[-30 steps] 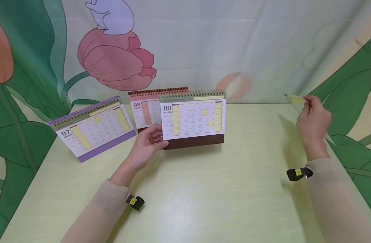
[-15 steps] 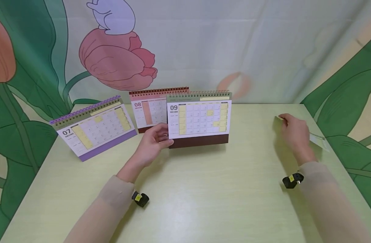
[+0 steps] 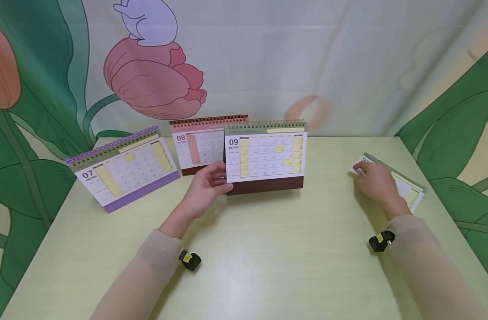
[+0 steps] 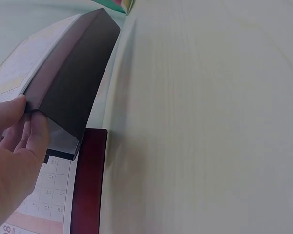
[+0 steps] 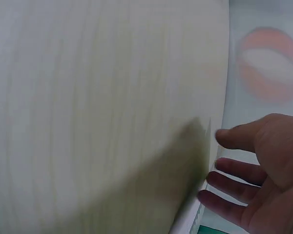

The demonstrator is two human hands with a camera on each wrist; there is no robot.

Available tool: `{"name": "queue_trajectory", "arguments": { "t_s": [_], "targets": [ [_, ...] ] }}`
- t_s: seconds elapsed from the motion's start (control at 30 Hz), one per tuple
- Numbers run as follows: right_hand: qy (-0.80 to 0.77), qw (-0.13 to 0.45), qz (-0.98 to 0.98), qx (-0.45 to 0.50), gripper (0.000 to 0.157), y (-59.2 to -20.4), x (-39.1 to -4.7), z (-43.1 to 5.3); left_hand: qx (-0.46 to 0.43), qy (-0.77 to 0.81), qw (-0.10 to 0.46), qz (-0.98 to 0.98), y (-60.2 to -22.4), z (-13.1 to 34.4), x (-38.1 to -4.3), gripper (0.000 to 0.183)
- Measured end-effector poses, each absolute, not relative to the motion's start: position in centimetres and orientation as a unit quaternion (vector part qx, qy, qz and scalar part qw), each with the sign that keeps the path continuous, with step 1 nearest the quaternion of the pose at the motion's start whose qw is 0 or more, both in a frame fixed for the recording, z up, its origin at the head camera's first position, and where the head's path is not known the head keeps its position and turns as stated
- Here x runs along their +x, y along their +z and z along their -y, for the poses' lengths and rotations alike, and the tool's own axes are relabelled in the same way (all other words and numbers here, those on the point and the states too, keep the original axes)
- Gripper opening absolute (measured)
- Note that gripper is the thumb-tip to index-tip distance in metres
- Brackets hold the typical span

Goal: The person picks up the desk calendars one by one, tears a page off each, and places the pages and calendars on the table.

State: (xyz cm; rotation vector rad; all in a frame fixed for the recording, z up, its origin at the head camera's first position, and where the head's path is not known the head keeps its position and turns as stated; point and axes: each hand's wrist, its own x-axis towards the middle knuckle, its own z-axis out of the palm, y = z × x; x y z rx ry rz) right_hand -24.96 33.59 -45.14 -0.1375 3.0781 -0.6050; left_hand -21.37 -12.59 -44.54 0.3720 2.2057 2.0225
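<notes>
In the head view, my left hand (image 3: pixel 206 189) grips the lower left corner of a 09 desk calendar (image 3: pixel 268 155) with green header and dark brown base. The left wrist view shows the thumb on its front, fingers behind, and the dark base (image 4: pixel 78 68) tilted up off the table. At the right, my right hand (image 3: pixel 378 182) is over a loose green-headed calendar page (image 3: pixel 410 191), covering its middle. In the right wrist view the thumb and fingertips (image 5: pixel 227 139) stand apart, right at the page's edge, with the fingers loosely extended.
A purple-edged 07 desk calendar (image 3: pixel 128 169) stands at the left. Behind the held calendar stands a pink 08 desk calendar (image 3: pixel 200 146), its right part hidden. A flower-printed curtain (image 3: pixel 248 66) hangs along the back edge of the pale table (image 3: pixel 268 258).
My right hand has come down and left, and the page, earlier held up in the air, is now low at the table. My left hand has shifted the 09 calendar slightly right.
</notes>
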Motion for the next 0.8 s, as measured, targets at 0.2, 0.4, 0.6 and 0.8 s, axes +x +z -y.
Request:
{"name": "queue_trajectory", "arguments": {
  "t_s": [0.2, 0.4, 0.6, 0.8],
  "targets": [
    [-0.187, 0.016, -0.980, -0.060, 0.035, -45.2, -24.6, -33.5, 0.129, 0.670, 0.066, -0.728, -44.8, 11.9, -21.9, 0.038],
    [-0.195, -0.020, -0.979, -0.052, 0.030, -44.6, -23.8, -33.1, 0.130, 0.671, 0.063, -0.728, -45.1, 11.0, -22.5, 0.037],
    [-0.220, -0.039, -0.972, -0.076, 0.025, -43.9, -22.6, -32.7, 0.130, 0.670, 0.066, -0.728, -45.1, 10.0, -23.4, 0.035],
    [-0.234, -0.028, -0.967, -0.097, 0.025, -43.5, -21.5, -32.2, 0.141, 0.671, 0.069, -0.725, -45.1, 8.6, -24.4, 0.035]
  ]
}}
